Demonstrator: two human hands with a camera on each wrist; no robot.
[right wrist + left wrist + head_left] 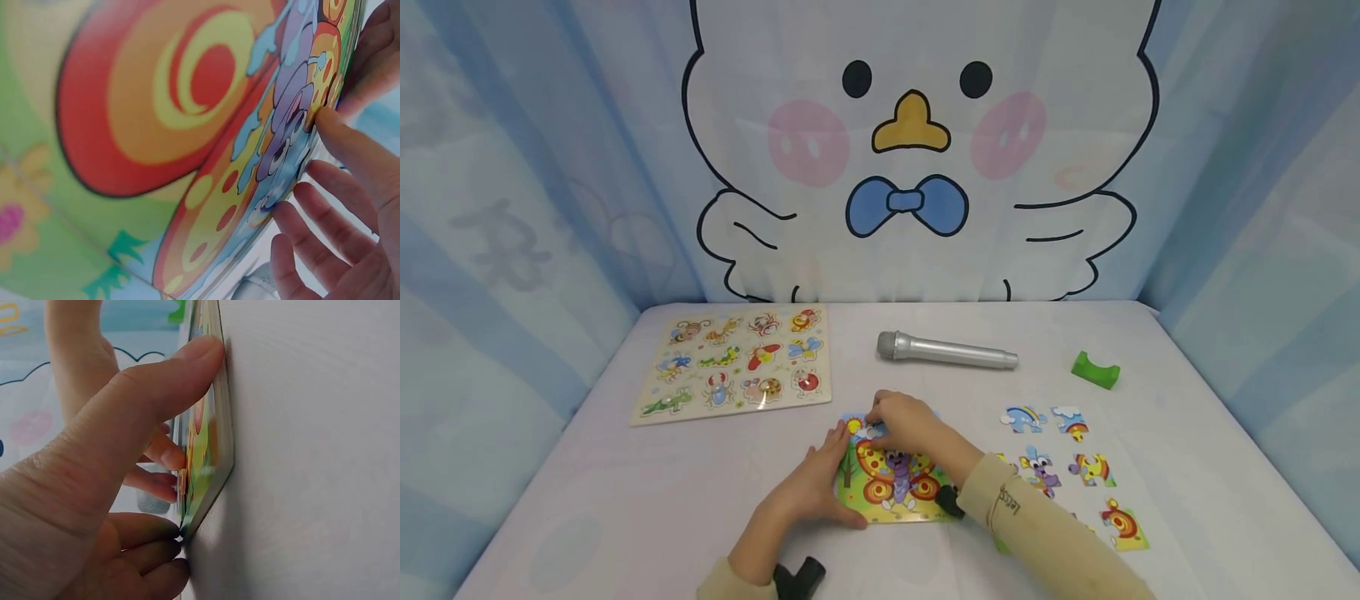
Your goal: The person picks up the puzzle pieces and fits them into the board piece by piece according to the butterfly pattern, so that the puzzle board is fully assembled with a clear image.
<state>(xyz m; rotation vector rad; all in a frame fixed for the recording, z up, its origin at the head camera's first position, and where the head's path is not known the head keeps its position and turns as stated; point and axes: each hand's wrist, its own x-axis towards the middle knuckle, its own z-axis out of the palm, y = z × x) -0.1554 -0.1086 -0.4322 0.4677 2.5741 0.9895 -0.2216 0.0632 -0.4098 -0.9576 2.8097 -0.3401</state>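
A butterfly jigsaw puzzle board [895,512] lies on the table in front of me. My left hand [812,483] holds it at the near left corner, thumb along the near edge and fingers against the left edge. Over the board's upper left part, my right hand [906,423] pinches a puzzle piece [183,481] low at the picture's surface; the fingers hide most of it. In the right wrist view the right thumb [340,134] rests by the butterfly's spotted upper wing.
Several loose puzzle pieces [1093,469] lie to the right, some partly behind the right sleeve. A wooden insect puzzle [737,362] sits at the back left. Farther back are a silver toy microphone [955,351] and a green curved block [1095,372]. Curtains surround the table.
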